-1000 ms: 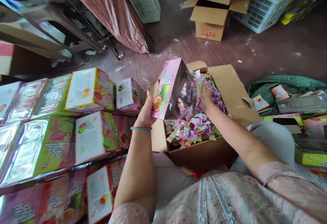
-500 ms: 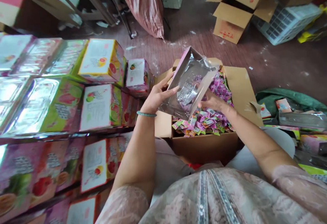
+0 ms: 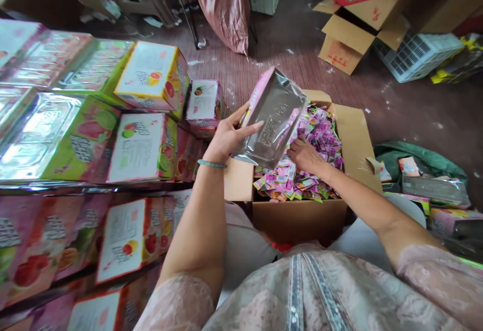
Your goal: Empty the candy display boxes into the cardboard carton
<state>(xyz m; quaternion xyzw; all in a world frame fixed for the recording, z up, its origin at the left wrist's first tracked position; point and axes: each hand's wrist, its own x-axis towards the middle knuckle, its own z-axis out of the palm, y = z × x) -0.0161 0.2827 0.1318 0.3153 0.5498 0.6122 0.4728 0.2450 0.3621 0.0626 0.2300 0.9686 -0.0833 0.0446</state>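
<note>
My left hand [image 3: 231, 140] grips a box with a clear plastic cover [image 3: 273, 119] and a pink printed side, thumb on the plastic and fingers round the side. The box is tilted above an open carton [image 3: 298, 215] between my legs. Small pink and green packets [image 3: 320, 130] fill that carton in a loose heap. My right hand [image 3: 305, 156] is down among the packets, just right of the box's lower edge. Its fingers are curled, and whatever lies under them is hidden.
Stacked fruit-printed boxes [image 3: 141, 145] stand along my left. A green sack [image 3: 426, 157] with packaging lies on the right. Farther off are open cartons [image 3: 345, 39], a pale plastic crate [image 3: 418, 54] and a pink sheet [image 3: 224, 4] hanging to the floor.
The clear-covered box has tipped and shifted slightly left in my left hand. My right hand has moved out from behind its edge, down onto the packets. The view has shifted a little.
</note>
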